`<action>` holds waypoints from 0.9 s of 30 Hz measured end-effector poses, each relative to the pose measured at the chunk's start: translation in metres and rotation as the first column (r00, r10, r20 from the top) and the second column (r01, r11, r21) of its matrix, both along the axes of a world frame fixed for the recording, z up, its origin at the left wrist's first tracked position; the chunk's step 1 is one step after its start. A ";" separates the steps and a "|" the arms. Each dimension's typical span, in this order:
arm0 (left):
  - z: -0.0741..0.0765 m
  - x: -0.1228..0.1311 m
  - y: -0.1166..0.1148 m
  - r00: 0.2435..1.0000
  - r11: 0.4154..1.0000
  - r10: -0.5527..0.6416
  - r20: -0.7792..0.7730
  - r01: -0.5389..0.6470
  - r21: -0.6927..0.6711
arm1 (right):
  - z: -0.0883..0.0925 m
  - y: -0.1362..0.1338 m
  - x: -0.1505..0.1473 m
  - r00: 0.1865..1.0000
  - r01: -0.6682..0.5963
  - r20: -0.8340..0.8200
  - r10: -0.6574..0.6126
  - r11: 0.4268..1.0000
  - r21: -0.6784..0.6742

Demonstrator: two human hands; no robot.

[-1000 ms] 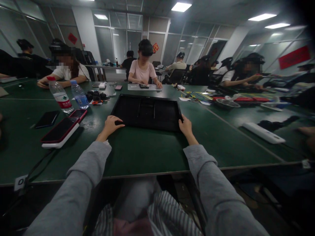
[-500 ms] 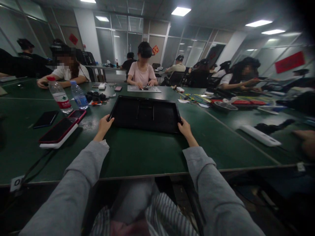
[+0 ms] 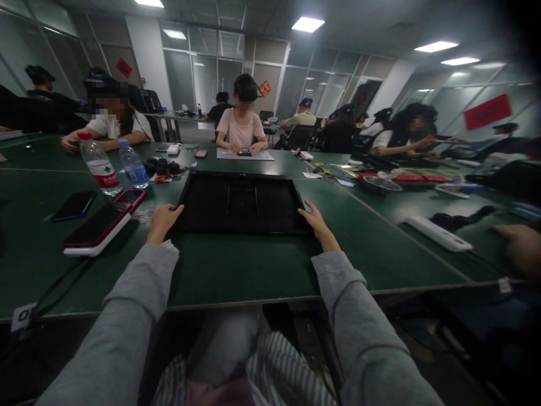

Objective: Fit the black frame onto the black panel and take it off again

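Flat on the green table (image 3: pixel 236 270) in front of me lies a black rectangular panel (image 3: pixel 207 203) with a raised rim and a thin U-shaped frame near its middle. My left hand (image 3: pixel 164 221) is at its left edge, the thumb on the rim and the other fingers curled beside it. Across from it, my right hand (image 3: pixel 316 221) holds the right edge loosely, thumb over the rim and fingers outside. The fingertips under the edges are partly hidden.
To the left are two plastic bottles (image 3: pixel 101 169), a dark phone (image 3: pixel 74 206) and a red-cased phone (image 3: pixel 95 224) on a white block. At right are a white power strip (image 3: pixel 437 234), coloured cables (image 3: pixel 332 171) and another person's hand (image 3: pixel 518 245). A person (image 3: pixel 240 127) sits opposite.
The panel has come down and slightly left, its far edge lower in view. My left hand has moved left and down with it, and both hands' grip looks looser.
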State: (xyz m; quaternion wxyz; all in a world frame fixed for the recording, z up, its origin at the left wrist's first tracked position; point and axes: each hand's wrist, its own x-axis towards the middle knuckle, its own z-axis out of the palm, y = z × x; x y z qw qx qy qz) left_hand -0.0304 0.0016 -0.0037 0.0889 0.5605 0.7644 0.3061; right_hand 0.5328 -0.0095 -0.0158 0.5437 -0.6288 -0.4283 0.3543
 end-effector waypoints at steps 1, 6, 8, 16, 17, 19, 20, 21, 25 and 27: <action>0.000 0.000 0.000 1.000 1.000 0.002 0.020 -0.002 0.002 | 0.001 0.000 -0.001 1.000 -0.011 -0.003 0.011 1.000 0.016; -0.001 -0.003 0.003 0.998 1.000 -0.012 0.055 0.010 0.024 | -0.002 0.003 -0.001 1.000 -0.022 -0.005 0.022 0.996 0.085; -0.002 -0.006 0.004 0.998 0.999 -0.040 0.057 0.041 -0.009 | -0.003 0.005 0.000 1.000 -0.013 -0.023 0.014 0.997 0.074; -0.010 -0.009 0.009 0.994 0.997 -0.071 0.080 0.070 0.013 | 0.003 0.001 -0.003 0.996 -0.040 -0.069 0.048 0.993 0.114; -0.011 -0.009 0.010 0.992 0.997 -0.066 0.103 0.062 0.037 | 0.004 0.001 -0.004 0.997 -0.030 -0.073 0.038 0.993 0.115; -0.013 -0.011 0.011 0.984 0.994 -0.057 0.167 0.040 0.106 | 0.006 0.000 -0.003 0.997 -0.012 -0.074 0.021 0.993 0.119; -0.013 -0.012 0.012 0.979 0.989 -0.054 0.198 0.025 0.144 | 0.006 -0.001 -0.002 0.997 -0.001 -0.071 0.010 0.992 0.128; -0.013 -0.013 0.011 0.974 0.985 -0.048 0.221 0.009 0.174 | 0.006 -0.001 0.000 0.998 0.015 -0.067 -0.006 0.990 0.140; -0.010 -0.015 0.007 0.964 0.981 -0.018 0.266 -0.035 0.193 | 0.005 0.000 0.007 0.989 0.140 -0.061 -0.131 0.974 0.177; -0.007 -0.014 0.004 0.960 0.984 0.000 0.279 -0.050 0.170 | 0.004 0.000 0.011 0.973 0.230 -0.047 -0.226 0.956 0.184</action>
